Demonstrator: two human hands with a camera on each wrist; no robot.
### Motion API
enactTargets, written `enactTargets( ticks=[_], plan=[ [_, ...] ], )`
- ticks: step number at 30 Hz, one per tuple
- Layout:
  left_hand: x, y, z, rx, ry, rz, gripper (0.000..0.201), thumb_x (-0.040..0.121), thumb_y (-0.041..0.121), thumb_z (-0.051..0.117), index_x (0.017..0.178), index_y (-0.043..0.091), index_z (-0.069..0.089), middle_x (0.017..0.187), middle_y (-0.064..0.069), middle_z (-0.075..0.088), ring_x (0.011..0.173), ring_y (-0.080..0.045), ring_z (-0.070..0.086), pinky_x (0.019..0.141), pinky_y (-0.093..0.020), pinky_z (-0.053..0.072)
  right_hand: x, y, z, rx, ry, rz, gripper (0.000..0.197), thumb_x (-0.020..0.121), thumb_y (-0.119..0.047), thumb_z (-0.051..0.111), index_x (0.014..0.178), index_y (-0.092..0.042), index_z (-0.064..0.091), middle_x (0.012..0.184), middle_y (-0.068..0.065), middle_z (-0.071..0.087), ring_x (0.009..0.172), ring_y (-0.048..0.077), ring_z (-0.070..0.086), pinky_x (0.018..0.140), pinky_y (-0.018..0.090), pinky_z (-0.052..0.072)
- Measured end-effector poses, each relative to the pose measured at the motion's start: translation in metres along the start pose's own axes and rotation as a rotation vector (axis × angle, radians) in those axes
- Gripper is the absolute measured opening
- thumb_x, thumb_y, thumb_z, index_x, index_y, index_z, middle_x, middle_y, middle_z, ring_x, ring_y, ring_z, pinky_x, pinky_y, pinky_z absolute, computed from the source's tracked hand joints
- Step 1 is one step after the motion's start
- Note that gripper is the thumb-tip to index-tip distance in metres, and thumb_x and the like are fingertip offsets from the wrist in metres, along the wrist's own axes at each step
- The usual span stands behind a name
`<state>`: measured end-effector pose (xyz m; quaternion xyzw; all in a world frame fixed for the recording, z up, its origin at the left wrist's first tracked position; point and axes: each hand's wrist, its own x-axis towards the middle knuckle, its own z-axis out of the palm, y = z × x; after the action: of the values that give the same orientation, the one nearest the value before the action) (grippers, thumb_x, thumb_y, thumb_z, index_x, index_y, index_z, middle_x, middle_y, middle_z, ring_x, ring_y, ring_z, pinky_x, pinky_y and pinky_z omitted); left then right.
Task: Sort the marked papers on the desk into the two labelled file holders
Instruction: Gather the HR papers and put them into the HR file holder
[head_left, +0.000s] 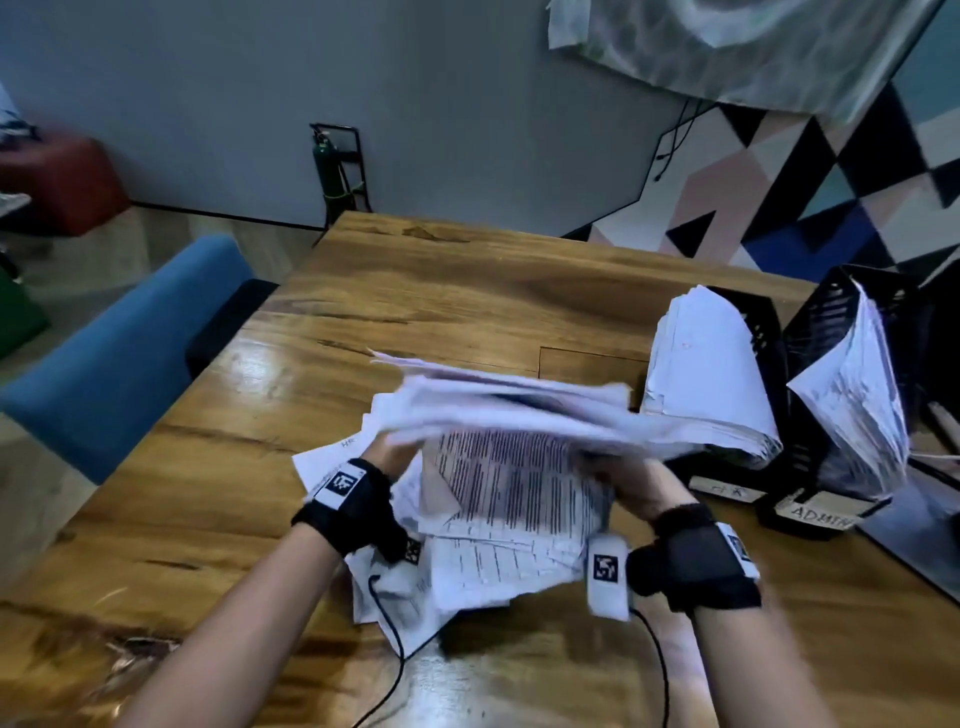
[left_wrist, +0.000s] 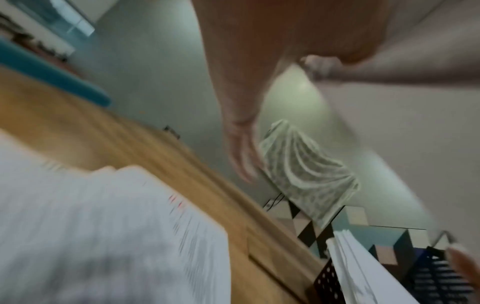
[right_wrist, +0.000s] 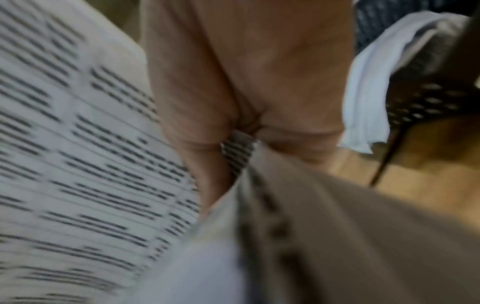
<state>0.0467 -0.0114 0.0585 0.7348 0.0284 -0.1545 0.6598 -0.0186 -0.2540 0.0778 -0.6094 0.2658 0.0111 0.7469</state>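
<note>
I hold a thick stack of papers raised above the desk, its image blurred. My right hand grips the stack's right end; in the right wrist view a printed sheet is pinched between thumb and fingers. My left hand is under the stack's left end, its fingers hidden; its thumb lies straight and free. More loose papers lie on the desk below. At the right stand two black mesh file holders: the nearer-left holder is full of papers, and so is the ADMIN-labelled holder.
A blue chair stands at the desk's left side. Two black cables trail from my wrists over the front of the desk. A patterned wall rises behind the holders. Bare wood shows at the desk's far half.
</note>
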Motion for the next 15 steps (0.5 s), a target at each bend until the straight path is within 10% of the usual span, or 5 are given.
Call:
enactTargets(
  ticks=[2, 6, 11, 15],
  plan=[
    [-0.003, -0.017, 0.007, -0.075, -0.072, 0.001, 0.033, 0.082, 0.015, 0.066, 0.112, 0.005, 0.059, 0.093, 0.0, 0.066, 0.084, -0.015, 0.06, 0.084, -0.03, 0.047, -0.002, 0.024, 0.0, -0.187, -0.255, 0.108, 0.027, 0.082, 0.017, 0.05, 0.092, -0.006, 0.059, 0.081, 0.006, 0.073, 0.073, 0.018, 0.068, 0.063, 0.027, 0.057],
    [-0.007, -0.049, 0.017, -0.004, -0.05, -0.116, 0.032, 0.088, 0.015, 0.058, 0.116, 0.001, 0.054, 0.099, -0.012, 0.061, 0.092, -0.026, 0.057, 0.084, -0.04, 0.046, 0.001, 0.058, -0.005, -0.374, -0.176, 0.18, 0.027, 0.077, 0.012, 0.061, 0.103, 0.004, 0.06, 0.106, 0.023, 0.066, 0.096, 0.034, 0.064, 0.094, 0.051, 0.049],
    [-0.018, -0.007, 0.024, 0.014, 0.029, 0.131, 0.027, 0.091, 0.016, 0.055, 0.113, 0.0, 0.056, 0.094, -0.009, 0.064, 0.093, -0.02, 0.059, 0.07, -0.018, 0.046, -0.016, 0.03, 0.011, -0.236, 0.031, -0.166, 0.023, 0.084, 0.006, 0.057, 0.103, -0.006, 0.058, 0.097, 0.006, 0.066, 0.083, 0.015, 0.063, 0.068, 0.018, 0.054],
    [-0.027, 0.026, 0.018, -0.022, -0.114, 0.432, 0.045, 0.081, -0.004, 0.063, 0.119, 0.019, 0.056, 0.119, 0.002, 0.06, 0.104, 0.01, 0.057, 0.093, -0.014, 0.044, -0.027, 0.005, 0.016, -0.157, 0.018, -0.355, 0.038, 0.077, -0.003, 0.069, 0.112, -0.009, 0.055, 0.103, 0.0, 0.064, 0.095, 0.011, 0.063, 0.087, 0.024, 0.05]
  ],
)
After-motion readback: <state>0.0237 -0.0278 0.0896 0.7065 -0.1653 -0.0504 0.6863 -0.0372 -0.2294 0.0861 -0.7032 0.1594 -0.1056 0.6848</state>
